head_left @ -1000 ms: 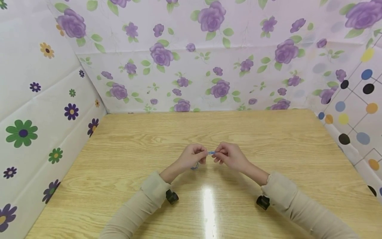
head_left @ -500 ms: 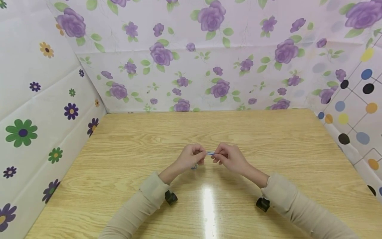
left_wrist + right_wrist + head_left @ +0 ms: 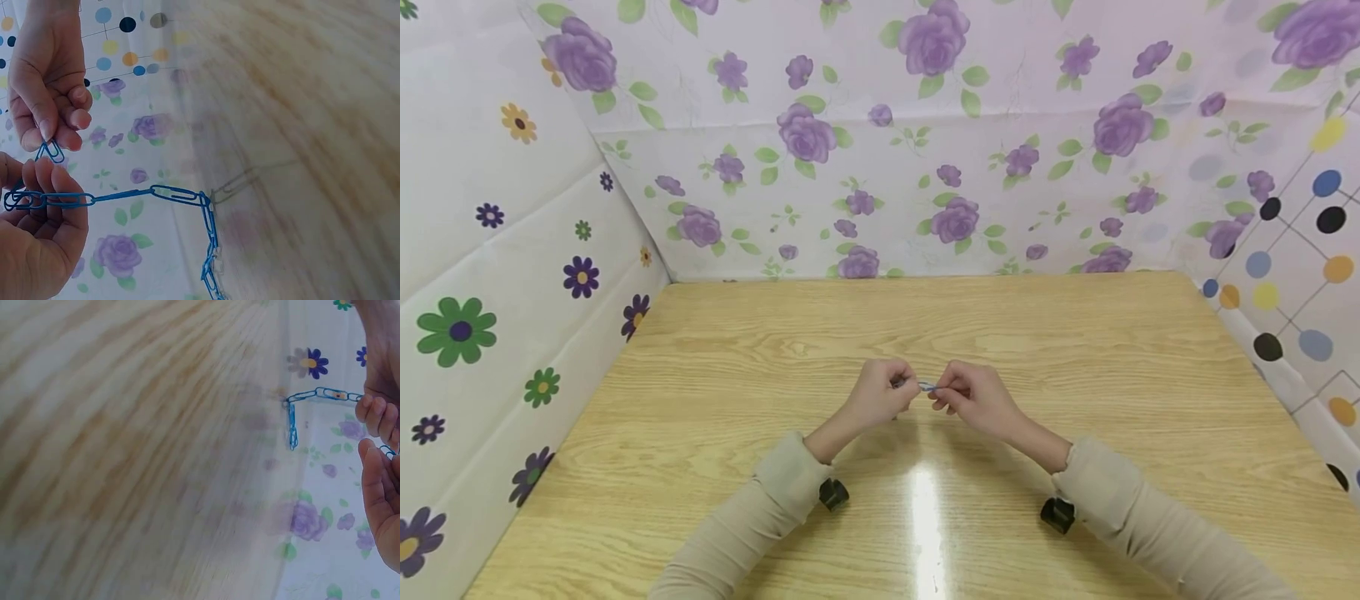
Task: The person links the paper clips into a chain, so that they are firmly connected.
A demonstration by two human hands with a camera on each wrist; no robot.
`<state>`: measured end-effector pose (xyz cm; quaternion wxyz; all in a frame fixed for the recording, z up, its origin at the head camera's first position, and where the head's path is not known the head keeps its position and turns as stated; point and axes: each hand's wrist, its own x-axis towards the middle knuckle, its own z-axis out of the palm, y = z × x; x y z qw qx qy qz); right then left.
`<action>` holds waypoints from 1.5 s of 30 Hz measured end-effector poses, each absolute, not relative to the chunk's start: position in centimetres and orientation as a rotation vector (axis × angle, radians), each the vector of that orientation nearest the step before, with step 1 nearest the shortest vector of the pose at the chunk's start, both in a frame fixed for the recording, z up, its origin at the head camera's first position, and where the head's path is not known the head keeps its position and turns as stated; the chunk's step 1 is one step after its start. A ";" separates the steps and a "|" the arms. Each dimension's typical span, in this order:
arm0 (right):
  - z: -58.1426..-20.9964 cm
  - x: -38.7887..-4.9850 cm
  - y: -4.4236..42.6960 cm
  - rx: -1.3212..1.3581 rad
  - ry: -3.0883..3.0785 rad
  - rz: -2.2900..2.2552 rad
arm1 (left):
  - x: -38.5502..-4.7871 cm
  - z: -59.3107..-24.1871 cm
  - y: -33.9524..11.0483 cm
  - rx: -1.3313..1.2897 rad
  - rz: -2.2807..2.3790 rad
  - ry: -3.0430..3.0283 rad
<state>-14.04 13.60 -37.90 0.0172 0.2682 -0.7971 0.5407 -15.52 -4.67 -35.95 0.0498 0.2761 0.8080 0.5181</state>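
Over the middle of the table, my left hand [image 3: 882,390] and right hand [image 3: 977,398] face each other a short way apart. A blue paper clip [image 3: 927,387] spans the small gap between their fingertips. In the left wrist view, my right thumb and fingertips pinch this bent-looking clip [image 3: 50,152]. A chain of linked blue paper clips [image 3: 177,194] runs across my left hand's curled fingers and drops to the tabletop. The right wrist view shows the chain [image 3: 303,395] coming from my left hand, its far part lying on the table. Fingers partly hide where the clips meet.
The wooden table [image 3: 760,333] carries a bright light reflection near its front. Floral cloth [image 3: 850,167] hangs behind it, with patterned cloths at both sides. A small black device [image 3: 832,493] sits at the left cuff, another [image 3: 1058,514] at the right.
My left fingers have curled in further, and the hanging chain seen below that hand earlier is now mostly hidden in the head view. The right hand has barely shifted.
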 end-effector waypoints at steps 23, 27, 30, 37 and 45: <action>-37.6 -15.4 13.6 0.784 -2.611 1.778 | -15.8 -36.9 -6.5 0.903 1.503 2.198; -37.4 -15.9 13.6 0.738 -2.650 1.865 | -15.3 -36.6 -7.2 0.871 1.593 2.169; -38.8 -17.2 13.9 0.715 -2.677 1.864 | -15.6 -37.7 -8.1 0.836 1.671 2.108; -39.8 -19.3 13.0 0.801 -2.866 1.644 | -15.6 -39.4 -10.3 0.767 1.775 2.070; -40.3 -21.7 10.6 0.781 -3.001 1.369 | -15.2 -39.6 -11.6 0.714 1.834 2.054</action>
